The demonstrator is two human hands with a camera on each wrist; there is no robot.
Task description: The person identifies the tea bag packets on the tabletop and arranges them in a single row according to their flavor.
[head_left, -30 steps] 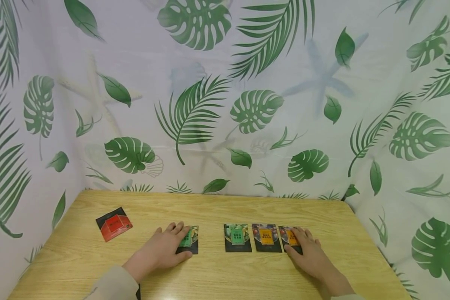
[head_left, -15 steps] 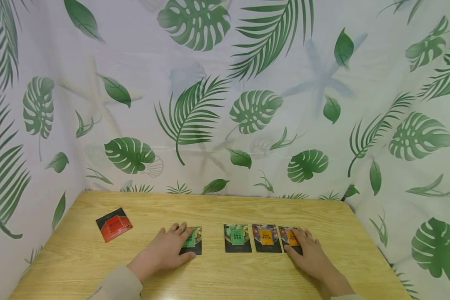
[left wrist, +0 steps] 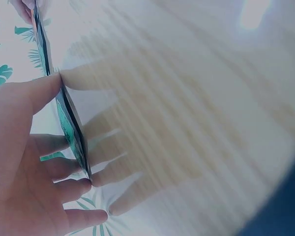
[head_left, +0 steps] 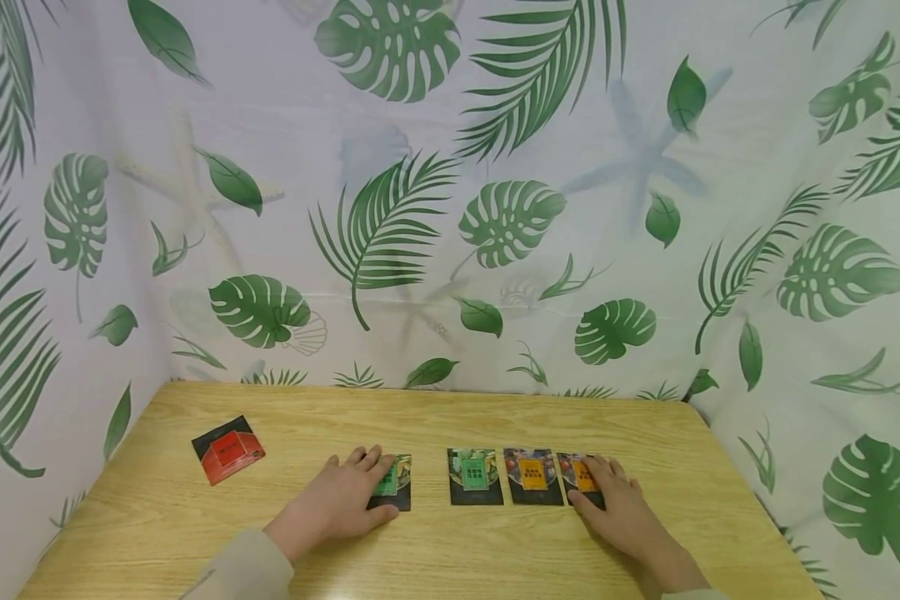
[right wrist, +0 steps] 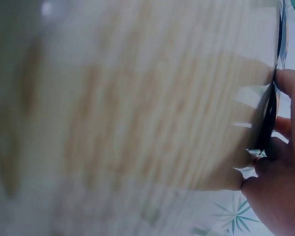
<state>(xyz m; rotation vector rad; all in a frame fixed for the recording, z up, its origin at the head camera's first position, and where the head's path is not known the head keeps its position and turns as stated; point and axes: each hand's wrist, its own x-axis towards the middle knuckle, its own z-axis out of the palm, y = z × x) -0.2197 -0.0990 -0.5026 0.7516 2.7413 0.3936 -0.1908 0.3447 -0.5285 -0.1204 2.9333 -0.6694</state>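
Note:
In the head view, my left hand [head_left: 343,498] rests on a black packet with a green label [head_left: 401,492], covering its left side. The left wrist view has the thumb at the near edge of this packet [left wrist: 71,129] and the fingers extended across it. A matching green-label packet [head_left: 476,477] lies to its right, separated by a strip of table. Beside that is a packet with an orange label [head_left: 533,477]. At the row's right end, a second orange-label packet [head_left: 583,477] lies partly hidden beneath my right hand [head_left: 624,510], whose fingers reach over its right side.
A red-and-black packet [head_left: 228,450] lies tilted by itself at the back left of the wood-grain table [head_left: 450,554]. Around the table's back and sides hangs a white cloth [head_left: 435,350] printed with green leaves.
My left hand has slid the green-label packet a little to the right along the table, towards the other packets. My right hand and the remaining packets have stayed in place.

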